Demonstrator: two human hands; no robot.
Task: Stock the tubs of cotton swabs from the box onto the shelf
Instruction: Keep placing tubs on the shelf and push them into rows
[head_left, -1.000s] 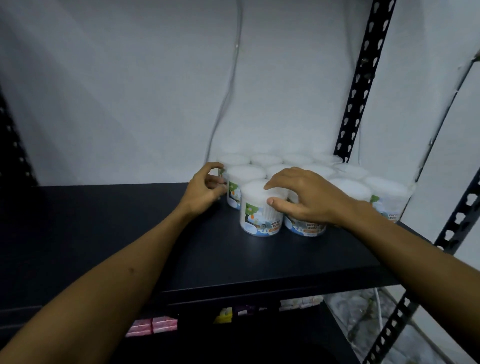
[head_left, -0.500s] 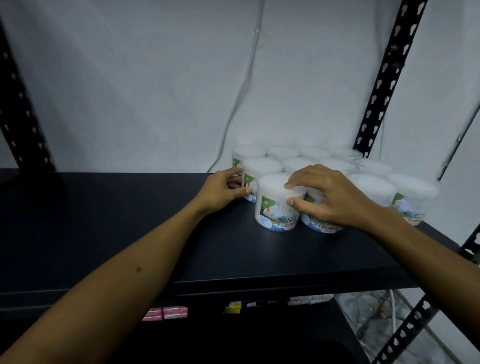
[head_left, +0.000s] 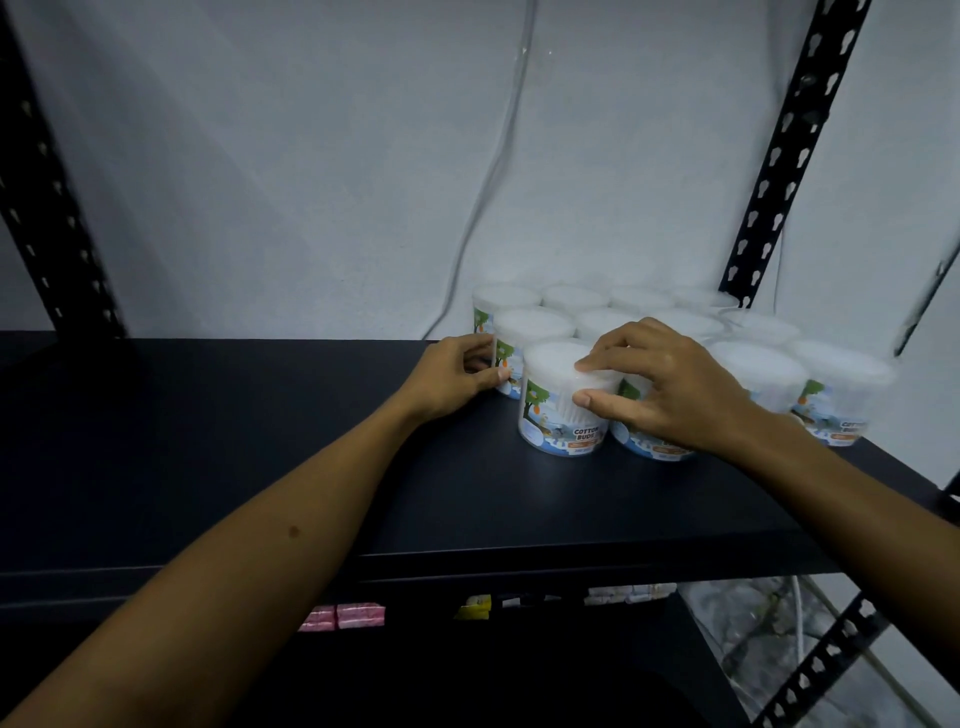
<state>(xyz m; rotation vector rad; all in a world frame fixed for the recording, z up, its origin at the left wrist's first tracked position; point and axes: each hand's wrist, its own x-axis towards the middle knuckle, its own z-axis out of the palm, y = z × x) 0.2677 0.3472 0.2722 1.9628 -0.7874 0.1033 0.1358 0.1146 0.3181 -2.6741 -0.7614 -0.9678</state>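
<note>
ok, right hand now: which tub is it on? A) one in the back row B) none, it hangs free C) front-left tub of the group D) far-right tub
C: the right hand grips the front-left tub, thumb on its side and fingertips on its lid.

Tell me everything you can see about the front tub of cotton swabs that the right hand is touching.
The front tub is a short, round, clear plastic container with a whitish lid, packed with white swabs. Its printed label shows a green tree and the words "COTTON BUDS". It stands upright on the black shelf, at the front left of the group, close against neighbouring tubs. The right hand grips it, fingers on the lid, thumb on the side.
</note>
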